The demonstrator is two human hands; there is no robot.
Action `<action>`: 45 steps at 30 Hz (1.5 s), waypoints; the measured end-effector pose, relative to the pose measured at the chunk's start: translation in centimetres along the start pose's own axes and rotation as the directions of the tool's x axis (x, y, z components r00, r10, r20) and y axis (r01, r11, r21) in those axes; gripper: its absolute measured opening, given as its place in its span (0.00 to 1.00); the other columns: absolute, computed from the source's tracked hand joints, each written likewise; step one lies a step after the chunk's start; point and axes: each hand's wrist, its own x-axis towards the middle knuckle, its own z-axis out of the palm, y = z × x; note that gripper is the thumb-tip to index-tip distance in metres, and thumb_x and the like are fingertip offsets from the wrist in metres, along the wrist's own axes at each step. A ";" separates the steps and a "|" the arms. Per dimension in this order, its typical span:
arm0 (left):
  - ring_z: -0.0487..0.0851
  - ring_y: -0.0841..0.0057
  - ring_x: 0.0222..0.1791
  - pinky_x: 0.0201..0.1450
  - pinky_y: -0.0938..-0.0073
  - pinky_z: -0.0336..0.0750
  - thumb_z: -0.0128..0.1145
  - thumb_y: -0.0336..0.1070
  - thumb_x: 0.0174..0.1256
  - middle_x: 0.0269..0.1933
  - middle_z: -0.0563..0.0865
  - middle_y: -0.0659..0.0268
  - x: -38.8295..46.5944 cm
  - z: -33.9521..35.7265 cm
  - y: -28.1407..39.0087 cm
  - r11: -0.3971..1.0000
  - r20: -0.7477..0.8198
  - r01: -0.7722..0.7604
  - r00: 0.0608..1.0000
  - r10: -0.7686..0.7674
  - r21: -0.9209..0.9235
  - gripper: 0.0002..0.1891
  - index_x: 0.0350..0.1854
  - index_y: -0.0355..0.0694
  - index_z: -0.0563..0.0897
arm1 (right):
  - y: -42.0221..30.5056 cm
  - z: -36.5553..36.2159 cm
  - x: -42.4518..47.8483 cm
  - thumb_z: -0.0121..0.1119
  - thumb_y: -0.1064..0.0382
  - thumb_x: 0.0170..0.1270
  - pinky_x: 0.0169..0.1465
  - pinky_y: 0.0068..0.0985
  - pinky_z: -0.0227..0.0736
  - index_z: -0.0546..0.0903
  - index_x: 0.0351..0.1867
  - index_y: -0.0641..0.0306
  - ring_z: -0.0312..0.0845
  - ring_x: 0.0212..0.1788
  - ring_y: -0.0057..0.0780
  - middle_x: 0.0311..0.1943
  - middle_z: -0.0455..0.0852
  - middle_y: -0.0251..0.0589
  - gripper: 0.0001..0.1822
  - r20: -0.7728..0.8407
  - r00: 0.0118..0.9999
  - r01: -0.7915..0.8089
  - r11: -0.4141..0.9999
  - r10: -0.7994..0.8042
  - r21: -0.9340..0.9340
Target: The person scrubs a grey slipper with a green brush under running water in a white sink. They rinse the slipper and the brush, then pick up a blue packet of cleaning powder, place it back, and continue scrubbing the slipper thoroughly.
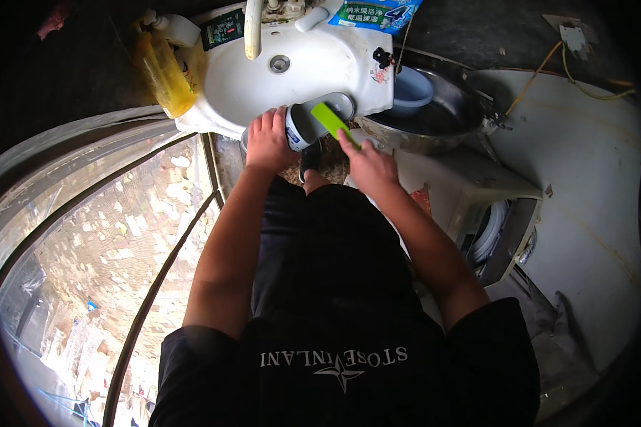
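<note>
My left hand (pixel 270 140) grips a grey slide sandal (pixel 343 102) by its strap side, holding it over the front rim of the white washbasin (pixel 347 64). The sandal's wide strap is pale with a dark blue mark, and its sole points up and to the right. A bright green brush (pixel 328 120) is in my right hand (pixel 373 166), with the index finger stretched along the handle. The brush's head lies over the sandal's inner sole; its bristles are hidden beneath it.
The faucet (pixel 253 32) overhangs the basin. A yellow bottle (pixel 165 74) and a white pump bottle (pixel 176 26) stand left; a blue detergent bag (pixel 375 16) lies behind. At right, a blue bowl (pixel 411 88) sits in a metal basin (pixel 454 112). A window (pixel 123 229) is on the left.
</note>
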 end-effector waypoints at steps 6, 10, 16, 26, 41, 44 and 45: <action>0.76 0.54 0.65 0.74 0.55 0.67 0.80 0.45 0.38 0.63 0.78 0.55 0.2 0.6 -0.3 1.000 -0.017 -0.019 1.000 0.020 0.022 0.54 0.75 0.40 0.68 | -0.2 2.4 0.2 0.55 0.65 0.72 0.41 0.48 0.83 0.61 0.84 0.27 0.88 0.36 0.55 0.47 0.83 0.55 0.40 -0.132 0.988 0.082 0.996 -0.078 0.024; 0.76 0.53 0.65 0.74 0.54 0.67 0.80 0.45 0.39 0.62 0.78 0.55 0.1 0.5 -0.4 1.000 -0.003 -0.004 1.000 0.004 0.012 0.54 0.76 0.41 0.67 | 2.3 0.5 1.3 0.55 0.64 0.73 0.45 0.49 0.84 0.62 0.83 0.27 0.88 0.36 0.56 0.46 0.84 0.52 0.39 -0.201 0.976 -0.082 0.997 0.083 0.012; 0.75 0.53 0.66 0.75 0.54 0.66 0.80 0.45 0.40 0.63 0.77 0.55 -0.1 0.4 -0.6 1.000 0.025 0.024 0.999 -0.024 0.013 0.55 0.76 0.42 0.66 | 2.4 -0.3 1.9 0.55 0.64 0.75 0.54 0.47 0.82 0.55 0.84 0.18 0.88 0.48 0.54 0.49 0.85 0.51 0.42 -0.066 0.994 -0.083 0.994 0.088 0.071; 0.74 0.53 0.68 0.77 0.53 0.64 0.80 0.46 0.39 0.65 0.76 0.56 0.3 0.8 -0.5 0.999 0.053 0.030 0.998 -0.031 0.026 0.56 0.77 0.43 0.66 | -0.1 1.6 2.4 0.57 0.66 0.72 0.44 0.47 0.83 0.60 0.84 0.28 0.88 0.38 0.52 0.44 0.85 0.52 0.42 -0.174 0.985 0.002 0.999 0.005 0.040; 0.74 0.53 0.67 0.77 0.53 0.64 0.82 0.45 0.37 0.65 0.76 0.56 0.3 0.8 -0.4 0.999 0.037 0.033 0.999 -0.034 0.019 0.57 0.77 0.43 0.65 | 1.5 2.5 2.4 0.58 0.64 0.74 0.43 0.45 0.82 0.54 0.85 0.20 0.88 0.40 0.51 0.44 0.85 0.50 0.44 -0.215 0.976 -0.030 0.997 0.044 0.067; 0.74 0.52 0.68 0.75 0.52 0.67 0.84 0.45 0.38 0.67 0.76 0.56 0.0 1.0 -0.6 1.000 0.013 0.023 1.000 -0.023 0.016 0.58 0.77 0.44 0.65 | 1.2 0.9 1.9 0.57 0.63 0.73 0.47 0.45 0.82 0.55 0.84 0.19 0.88 0.44 0.52 0.46 0.85 0.50 0.44 -0.066 0.998 0.000 1.000 0.000 -0.003; 0.74 0.51 0.68 0.74 0.52 0.69 0.85 0.46 0.38 0.67 0.76 0.57 0.0 1.0 -0.6 1.000 0.004 0.020 1.000 -0.020 0.019 0.58 0.77 0.44 0.65 | 2.3 -0.1 2.2 0.57 0.63 0.74 0.47 0.45 0.82 0.56 0.84 0.20 0.88 0.43 0.52 0.47 0.86 0.51 0.43 -0.096 0.990 -0.093 0.994 0.098 0.060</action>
